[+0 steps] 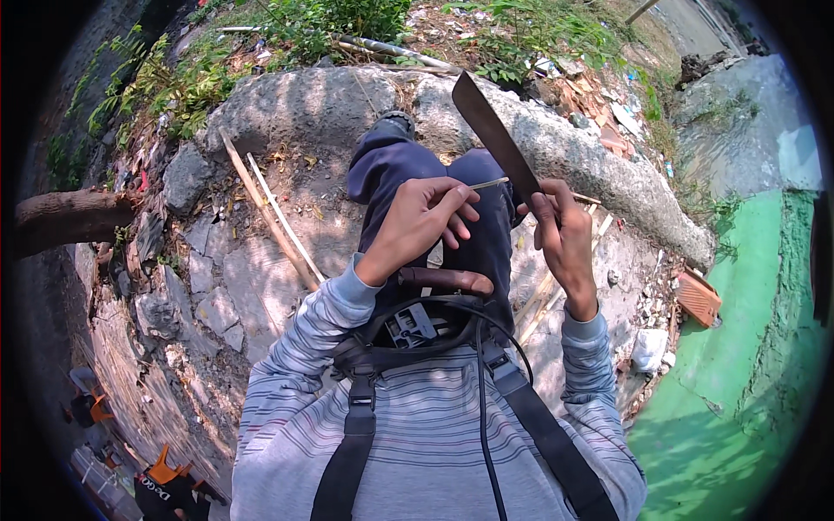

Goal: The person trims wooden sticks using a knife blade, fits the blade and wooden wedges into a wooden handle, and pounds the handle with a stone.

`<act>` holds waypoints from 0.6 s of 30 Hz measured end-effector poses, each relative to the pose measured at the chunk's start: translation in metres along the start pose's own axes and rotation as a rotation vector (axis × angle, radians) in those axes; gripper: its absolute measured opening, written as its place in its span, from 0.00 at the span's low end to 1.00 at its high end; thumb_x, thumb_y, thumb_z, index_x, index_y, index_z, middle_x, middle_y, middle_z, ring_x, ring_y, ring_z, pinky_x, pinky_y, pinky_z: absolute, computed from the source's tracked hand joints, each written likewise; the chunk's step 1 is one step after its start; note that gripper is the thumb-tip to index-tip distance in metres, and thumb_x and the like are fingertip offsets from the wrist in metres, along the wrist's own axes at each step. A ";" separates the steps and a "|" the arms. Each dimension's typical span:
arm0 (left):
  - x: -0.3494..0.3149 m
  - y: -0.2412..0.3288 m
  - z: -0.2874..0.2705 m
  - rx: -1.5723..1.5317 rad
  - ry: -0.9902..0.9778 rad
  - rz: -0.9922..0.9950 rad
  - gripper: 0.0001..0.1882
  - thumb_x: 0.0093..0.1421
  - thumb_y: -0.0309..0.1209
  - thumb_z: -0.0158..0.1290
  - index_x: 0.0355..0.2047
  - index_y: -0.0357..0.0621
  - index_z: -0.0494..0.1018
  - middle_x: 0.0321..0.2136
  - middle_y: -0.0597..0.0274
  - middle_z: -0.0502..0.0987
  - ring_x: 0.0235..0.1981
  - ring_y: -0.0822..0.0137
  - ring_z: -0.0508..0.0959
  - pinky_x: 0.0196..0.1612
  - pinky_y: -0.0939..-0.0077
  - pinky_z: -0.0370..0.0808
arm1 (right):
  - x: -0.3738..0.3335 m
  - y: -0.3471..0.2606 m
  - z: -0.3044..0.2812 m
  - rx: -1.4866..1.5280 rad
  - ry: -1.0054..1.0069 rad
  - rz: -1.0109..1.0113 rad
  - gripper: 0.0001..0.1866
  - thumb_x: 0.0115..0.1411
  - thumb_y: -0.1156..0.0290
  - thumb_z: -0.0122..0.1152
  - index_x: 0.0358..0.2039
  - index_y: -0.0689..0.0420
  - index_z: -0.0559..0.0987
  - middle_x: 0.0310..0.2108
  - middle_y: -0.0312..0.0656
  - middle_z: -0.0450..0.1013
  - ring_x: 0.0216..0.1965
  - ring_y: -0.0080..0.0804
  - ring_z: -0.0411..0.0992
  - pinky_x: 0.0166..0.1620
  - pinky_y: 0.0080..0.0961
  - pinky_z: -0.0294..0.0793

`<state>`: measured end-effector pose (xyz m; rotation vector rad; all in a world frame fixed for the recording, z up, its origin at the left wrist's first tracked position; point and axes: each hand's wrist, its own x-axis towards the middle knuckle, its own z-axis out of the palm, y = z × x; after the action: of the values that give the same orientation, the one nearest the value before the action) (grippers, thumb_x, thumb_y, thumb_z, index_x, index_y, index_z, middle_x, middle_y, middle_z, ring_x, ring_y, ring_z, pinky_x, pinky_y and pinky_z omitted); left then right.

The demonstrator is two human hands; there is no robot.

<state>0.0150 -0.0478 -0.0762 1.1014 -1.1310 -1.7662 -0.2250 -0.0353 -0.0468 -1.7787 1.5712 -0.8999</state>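
My left hand (426,217) is above my lap, pinching a thin pale stick (489,183) that points right toward the machete. My right hand (563,234) grips the lower end of a machete with a long dark blade (495,135). The blade slants up and to the left, its broad tip far from me. Its handle is hidden in my right hand. The stick's end is close to the blade; I cannot tell whether they touch. A brown rounded bar (445,280) lies across my lap beneath my hands, above an open black pouch (356,352) with a grey device in it.
Long pale wooden strips (269,208) lie on the stone ground to my left, and more strips (543,300) to my right. A rough concrete kerb (295,100) curves ahead. A black cable (482,408) runs down my front. An orange brick (698,297) sits at right.
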 end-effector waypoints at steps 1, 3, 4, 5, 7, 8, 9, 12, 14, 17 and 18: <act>0.001 -0.002 0.000 0.066 0.004 -0.010 0.17 0.74 0.34 0.48 0.43 0.29 0.80 0.29 0.57 0.82 0.24 0.72 0.82 0.24 0.81 0.79 | -0.003 0.003 0.000 0.029 -0.016 0.055 0.11 0.72 0.67 0.56 0.47 0.61 0.76 0.23 0.46 0.77 0.25 0.38 0.78 0.31 0.33 0.73; 0.004 -0.003 0.000 0.133 0.002 -0.023 0.17 0.74 0.33 0.48 0.41 0.29 0.80 0.27 0.58 0.81 0.23 0.72 0.82 0.22 0.82 0.78 | -0.011 0.004 0.000 0.034 -0.136 0.215 0.11 0.73 0.66 0.55 0.48 0.61 0.75 0.21 0.45 0.77 0.24 0.38 0.78 0.31 0.33 0.72; 0.006 -0.003 0.001 0.202 0.012 -0.032 0.17 0.73 0.33 0.48 0.40 0.29 0.80 0.25 0.59 0.80 0.21 0.73 0.81 0.21 0.81 0.77 | -0.014 0.006 0.004 0.039 -0.117 0.152 0.11 0.72 0.67 0.56 0.47 0.61 0.74 0.23 0.46 0.77 0.24 0.37 0.77 0.30 0.33 0.71; 0.007 -0.003 0.002 0.270 0.020 -0.044 0.17 0.73 0.33 0.48 0.38 0.29 0.80 0.22 0.60 0.79 0.19 0.74 0.80 0.20 0.81 0.76 | -0.015 0.005 0.005 0.038 -0.115 0.159 0.11 0.72 0.67 0.56 0.47 0.61 0.74 0.23 0.46 0.77 0.24 0.37 0.77 0.30 0.33 0.71; 0.010 -0.003 0.004 0.293 0.031 -0.046 0.17 0.72 0.33 0.49 0.36 0.29 0.79 0.21 0.60 0.78 0.18 0.74 0.79 0.19 0.80 0.76 | -0.017 0.002 0.007 -0.053 -0.147 0.085 0.11 0.71 0.67 0.58 0.47 0.60 0.73 0.25 0.47 0.76 0.25 0.38 0.77 0.31 0.34 0.72; 0.011 -0.003 0.006 0.319 0.044 -0.042 0.17 0.72 0.32 0.49 0.35 0.29 0.79 0.19 0.61 0.77 0.16 0.74 0.78 0.18 0.80 0.75 | -0.018 0.008 0.014 0.032 -0.103 0.055 0.13 0.67 0.69 0.64 0.47 0.60 0.74 0.30 0.49 0.76 0.30 0.42 0.78 0.34 0.36 0.74; 0.012 -0.004 0.007 0.319 0.041 -0.044 0.17 0.72 0.32 0.49 0.35 0.29 0.79 0.19 0.61 0.77 0.16 0.74 0.78 0.18 0.80 0.75 | -0.020 0.011 0.018 0.032 -0.101 0.058 0.13 0.67 0.69 0.64 0.47 0.60 0.74 0.30 0.49 0.76 0.30 0.42 0.78 0.34 0.36 0.74; 0.013 -0.008 0.006 0.368 0.024 -0.047 0.17 0.71 0.32 0.49 0.33 0.29 0.78 0.19 0.60 0.77 0.16 0.73 0.79 0.18 0.79 0.75 | -0.025 0.021 0.031 -0.094 -0.025 -0.082 0.20 0.57 0.72 0.73 0.47 0.59 0.75 0.39 0.51 0.76 0.38 0.49 0.78 0.40 0.39 0.76; 0.013 -0.010 0.004 0.337 -0.009 -0.088 0.16 0.71 0.31 0.47 0.32 0.29 0.77 0.19 0.60 0.77 0.16 0.72 0.79 0.18 0.79 0.76 | -0.028 0.026 0.038 -0.042 -0.031 -0.082 0.20 0.57 0.72 0.73 0.47 0.59 0.75 0.39 0.50 0.76 0.38 0.50 0.78 0.41 0.39 0.76; 0.014 -0.010 0.004 0.324 -0.057 -0.107 0.18 0.69 0.31 0.44 0.28 0.29 0.76 0.18 0.57 0.78 0.15 0.68 0.80 0.19 0.72 0.77 | -0.033 0.030 0.046 0.068 -0.045 -0.033 0.19 0.58 0.70 0.73 0.47 0.58 0.75 0.40 0.49 0.77 0.41 0.50 0.78 0.45 0.39 0.76; 0.015 -0.012 0.003 0.324 -0.058 -0.109 0.18 0.69 0.31 0.44 0.28 0.29 0.76 0.18 0.57 0.78 0.15 0.68 0.80 0.19 0.72 0.77 | -0.034 0.033 0.048 0.097 -0.046 -0.016 0.19 0.58 0.69 0.73 0.47 0.58 0.75 0.40 0.49 0.77 0.40 0.49 0.78 0.45 0.39 0.76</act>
<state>0.0058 -0.0568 -0.0903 1.3296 -1.4539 -1.7464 -0.2084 -0.0057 -0.1049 -1.7339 1.4612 -0.9205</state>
